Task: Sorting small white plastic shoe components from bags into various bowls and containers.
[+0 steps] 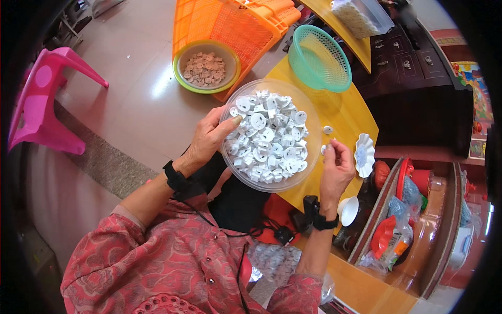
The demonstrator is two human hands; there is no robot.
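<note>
A clear round plastic bowl (312, 125) heaped with small white plastic parts (267, 140), many with round slotted faces, sits before me over the yellow table. My left hand (208, 137) grips its left rim, with the thumb over the edge and the fingers mostly hidden. To the right of the bowl, my right hand (337, 168) is closed in a pinch on a small white plastic part (323, 149). Just beyond that hand, a single white round part (328, 130) lies on the yellow table (361, 118). A fluted white dish (364, 155) with small translucent bits stands to its right.
A green mesh basket (320, 60) stands at the table's far side. Beyond the bowl, a yellow-green basin (179, 65) of tan pieces rests by orange crates (225, 26). A white cup (348, 211) is near my right wrist. A pink stool (44, 112) stands left.
</note>
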